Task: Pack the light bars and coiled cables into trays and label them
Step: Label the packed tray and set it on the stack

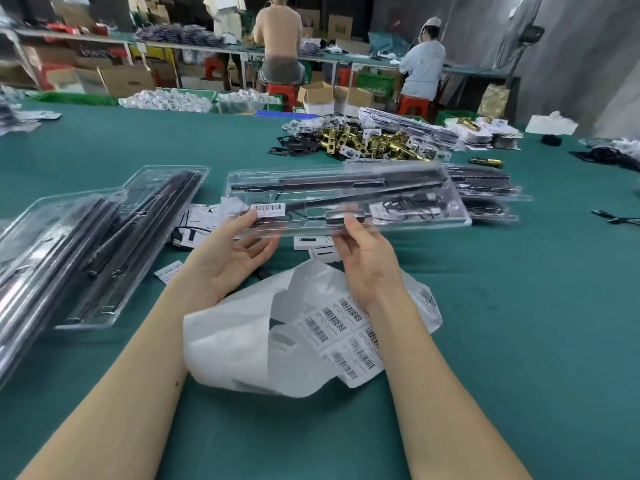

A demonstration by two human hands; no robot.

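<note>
A single wide-angle view looks from the person's head, forward and down over a green table [519,306]. Both forearms reach in from the bottom edge, close to the lens. Beyond the table's far edge it takes in distant workbenches [194,46].

Held tray [346,202] above label sheets [346,327]; packed trays [104,244] lie left.

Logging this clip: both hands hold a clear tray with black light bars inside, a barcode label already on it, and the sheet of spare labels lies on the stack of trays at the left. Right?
Not quite. The head view shows both hands, left and right, holding the tray with its label on, but the label sheet lies on the green table under the wrists, not on the left stack.
</note>
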